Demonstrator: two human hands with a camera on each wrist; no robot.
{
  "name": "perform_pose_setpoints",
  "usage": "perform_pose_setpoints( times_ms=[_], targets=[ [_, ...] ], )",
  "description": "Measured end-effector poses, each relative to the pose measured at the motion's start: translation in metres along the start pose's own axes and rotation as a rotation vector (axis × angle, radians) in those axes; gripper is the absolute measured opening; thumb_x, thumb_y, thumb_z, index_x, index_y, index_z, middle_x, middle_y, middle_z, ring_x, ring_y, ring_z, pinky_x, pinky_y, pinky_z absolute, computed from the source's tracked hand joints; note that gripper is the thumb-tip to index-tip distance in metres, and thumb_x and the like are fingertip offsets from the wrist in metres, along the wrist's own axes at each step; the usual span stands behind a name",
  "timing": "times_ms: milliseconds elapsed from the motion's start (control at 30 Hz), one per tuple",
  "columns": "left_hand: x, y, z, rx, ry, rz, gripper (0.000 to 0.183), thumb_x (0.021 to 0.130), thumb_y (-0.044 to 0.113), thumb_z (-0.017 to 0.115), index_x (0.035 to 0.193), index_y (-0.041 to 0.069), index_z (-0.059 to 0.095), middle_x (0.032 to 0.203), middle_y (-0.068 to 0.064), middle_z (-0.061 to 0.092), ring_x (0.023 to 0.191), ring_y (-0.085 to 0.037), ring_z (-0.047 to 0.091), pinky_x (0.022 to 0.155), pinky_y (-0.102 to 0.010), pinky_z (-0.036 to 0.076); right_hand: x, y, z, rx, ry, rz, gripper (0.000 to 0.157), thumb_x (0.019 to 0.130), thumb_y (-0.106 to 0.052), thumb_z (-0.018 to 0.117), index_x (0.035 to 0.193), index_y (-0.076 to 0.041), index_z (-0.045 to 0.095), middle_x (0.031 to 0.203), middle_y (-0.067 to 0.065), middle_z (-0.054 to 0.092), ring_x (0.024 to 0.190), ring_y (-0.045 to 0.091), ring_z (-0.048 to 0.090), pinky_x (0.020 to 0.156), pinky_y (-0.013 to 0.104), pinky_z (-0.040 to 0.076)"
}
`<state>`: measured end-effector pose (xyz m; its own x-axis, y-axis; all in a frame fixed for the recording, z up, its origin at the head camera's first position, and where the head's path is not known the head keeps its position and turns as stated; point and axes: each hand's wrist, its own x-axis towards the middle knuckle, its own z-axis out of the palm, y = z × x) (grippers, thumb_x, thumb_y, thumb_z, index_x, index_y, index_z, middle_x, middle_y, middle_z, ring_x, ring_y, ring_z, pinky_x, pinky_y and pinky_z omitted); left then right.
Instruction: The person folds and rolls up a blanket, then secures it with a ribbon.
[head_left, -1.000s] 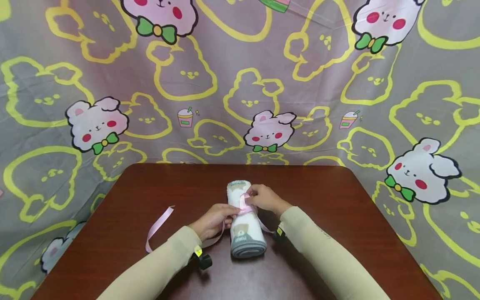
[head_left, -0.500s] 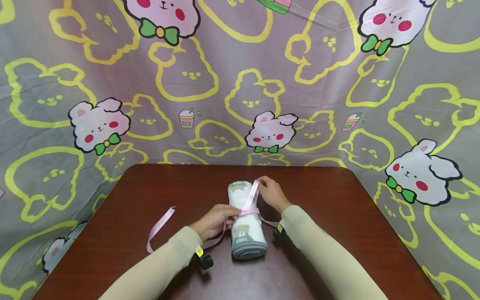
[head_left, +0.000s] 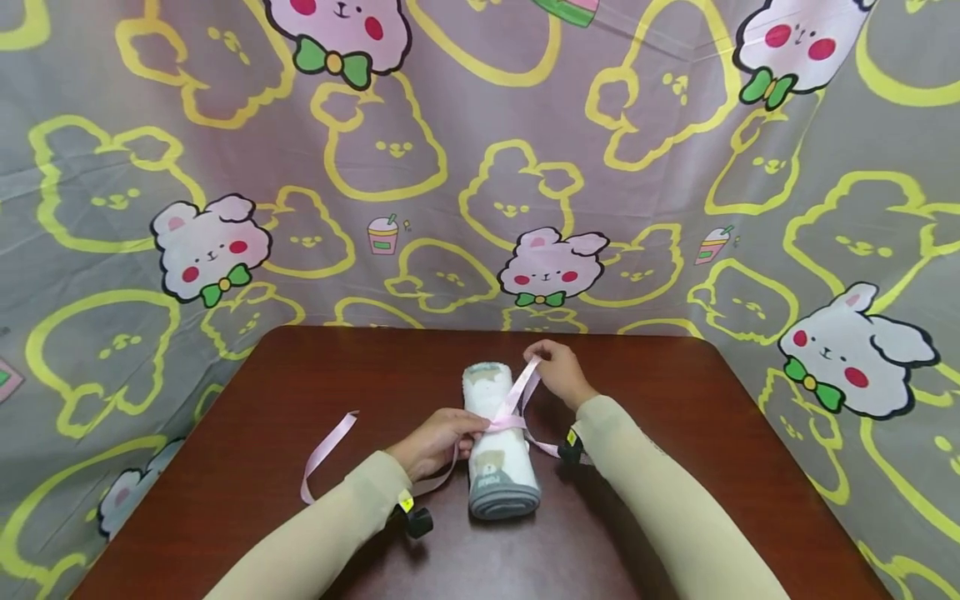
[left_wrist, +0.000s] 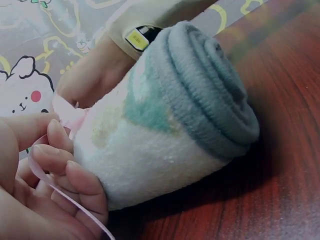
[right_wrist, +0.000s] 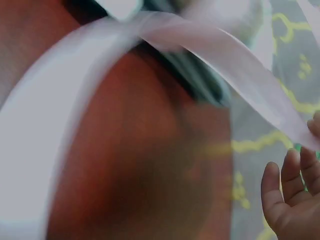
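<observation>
A rolled towel (head_left: 504, 475), white with a bear print and a grey-green edge, lies lengthwise on the table. Round its middle runs a pink satin ribbon (head_left: 510, 422). At the towel's left side my left hand (head_left: 435, 442) pinches the ribbon between thumb and forefinger; in the left wrist view a thin ribbon strand (left_wrist: 75, 202) passes over its curled fingers. Up and right of the towel, my right hand (head_left: 561, 375) pinches a raised stretch of ribbon drawn taut from the band. The right wrist view shows the ribbon (right_wrist: 245, 75) leading into the right fingers (right_wrist: 270, 185).
One ribbon tail (head_left: 327, 450) curls across the brown table (head_left: 375, 367) at the left, partly behind the left forearm. Another strand (head_left: 542, 448) hangs right of the towel towards the right wrist camera (head_left: 570, 450). A cartoon-print curtain (head_left: 450, 167) stands behind the table.
The right hand has moved from the towel's top up and to the right, pulling the ribbon out into a long stretch. The left hand keeps its pinch beside the towel.
</observation>
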<state>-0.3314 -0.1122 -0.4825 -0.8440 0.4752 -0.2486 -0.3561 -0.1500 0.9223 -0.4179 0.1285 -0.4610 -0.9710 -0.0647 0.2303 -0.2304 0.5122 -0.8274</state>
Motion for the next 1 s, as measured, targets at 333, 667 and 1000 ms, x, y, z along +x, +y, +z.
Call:
perform_pose_setpoints(
  times_ms=[333,667,1000],
  targets=[
    [-0.001,0.000,-0.002,0.025,0.011,-0.023,0.009,0.089,0.010,0.068,0.087,0.002,0.068,0.066,0.001,0.053,0.052,-0.006,0.039,0.050,-0.021,0.038,0.006,0.003,-0.085,-0.060,0.048,0.011,0.030,0.104,-0.014,0.045,0.120,0.006,0.060,0.114,0.024,0.064,0.109,0.034,0.057,0.094,0.045,0.042],
    [-0.009,-0.002,-0.012,0.052,0.031,-0.014,0.011,0.091,0.012,0.064,0.086,0.004,0.066,0.068,0.000,0.056,0.051,-0.006,0.042,0.052,-0.023,0.040,-0.009,0.025,-0.142,-0.110,0.020,0.054,0.037,0.106,-0.012,0.031,0.130,0.007,0.051,0.118,0.029,0.056,0.097,0.033,0.057,0.075,0.046,0.052],
    [-0.017,-0.009,-0.031,0.257,0.074,0.006,0.016,0.088,0.015,0.070,0.084,0.000,0.066,0.067,-0.002,0.055,0.049,-0.008,0.037,0.048,-0.023,0.035,-0.025,0.052,-0.168,-0.624,-0.130,0.073,0.036,0.094,-0.005,0.033,0.120,0.008,0.055,0.123,0.029,0.057,0.116,0.050,0.049,0.094,0.058,0.039]
  ],
)
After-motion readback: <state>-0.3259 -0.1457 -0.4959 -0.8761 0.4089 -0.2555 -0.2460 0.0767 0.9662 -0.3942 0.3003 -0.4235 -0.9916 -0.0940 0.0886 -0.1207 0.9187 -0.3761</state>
